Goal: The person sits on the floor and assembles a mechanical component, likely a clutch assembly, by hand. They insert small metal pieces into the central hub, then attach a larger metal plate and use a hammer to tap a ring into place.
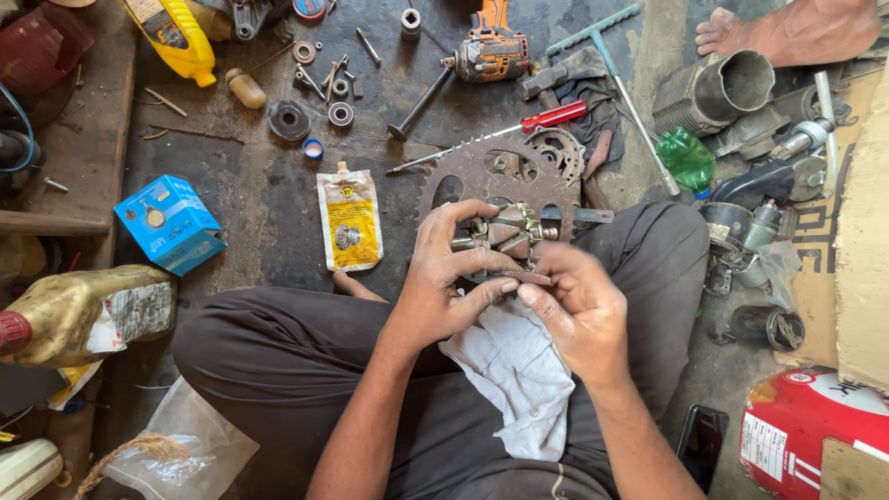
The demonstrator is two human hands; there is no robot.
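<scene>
Two hands work together over the lap: the left hand [443, 278] curls its fingers over a metal hub with studs [507, 233], gripping it from the near side, and the right hand [576, 306] pinches its lower edge, fingertips meeting the left thumb. The hub sits just in front of one large rusty sprocket [482, 176] lying on the floor, with one smaller toothed ring [557, 151] touching its far edge. One white rag [514, 370] drapes across the dark trousers beneath both hands.

On the oily floor beyond lie one red-handled screwdriver [546, 118], one T-handle wrench [616, 79], one orange power drill [491, 48], one engine valve [419, 104] and two bearings [313, 117], amid scattered washers and bolts. One finned cylinder [718, 93] rests at the right, with a bare foot [787, 32] of another person behind it and a crumpled green bag [687, 157] beside it.

Packages: a yellow and white sachet [350, 220] lies flat just left of the sprocket; a blue carton [169, 224] sits further left; a yellow bottle [176, 37] lies at the top left; a grimy golden oil jug [83, 310] lies at the left edge; a red and white canister [810, 431] fills the lower right corner
</scene>
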